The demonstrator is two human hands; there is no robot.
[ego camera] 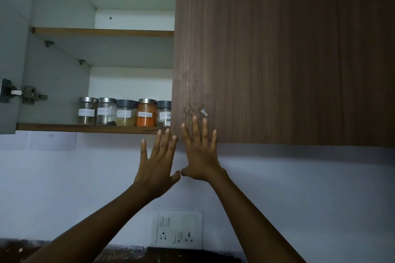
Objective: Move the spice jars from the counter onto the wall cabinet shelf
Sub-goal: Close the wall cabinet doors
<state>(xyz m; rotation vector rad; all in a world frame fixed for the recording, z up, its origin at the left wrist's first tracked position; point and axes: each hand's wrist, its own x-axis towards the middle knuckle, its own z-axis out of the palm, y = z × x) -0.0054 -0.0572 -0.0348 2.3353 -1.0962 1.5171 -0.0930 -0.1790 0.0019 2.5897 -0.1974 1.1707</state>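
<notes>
**Both hands open and holding nothing – five jars on the shelf**

The left hand (159, 161) and right hand (199, 156) are raised side by side with backs to the camera, fingers straight and spread, nothing in either. Their thumbs point toward each other and the tips almost meet. The right hand's fingers overlap the bottom corner of the closed cabinet door (277, 53), a dark wood-grain panel; whether they press on it cannot be told. The left hand's fingertips reach up to the front edge of the lower shelf (85, 128).

The spice jars (126, 113) stand upright in a close row on that lower shelf, toward its right end – five glass jars with white handwritten labels. From the left: two with shiny metal lids, one with a dark lid and pale yellow contents, the orange-powder jar (146, 113) with a metal lid, and a dark-lidded jar (164, 114) partly hidden behind the closed door's edge.

The upper shelf (102, 32) sits above them. The open door (8, 49) hangs at far left on a metal hinge (27, 94). Below, on the white wall (299, 188), is a switch-and-socket plate (178, 229), and a dark counter (128, 252) runs along the bottom.
</notes>
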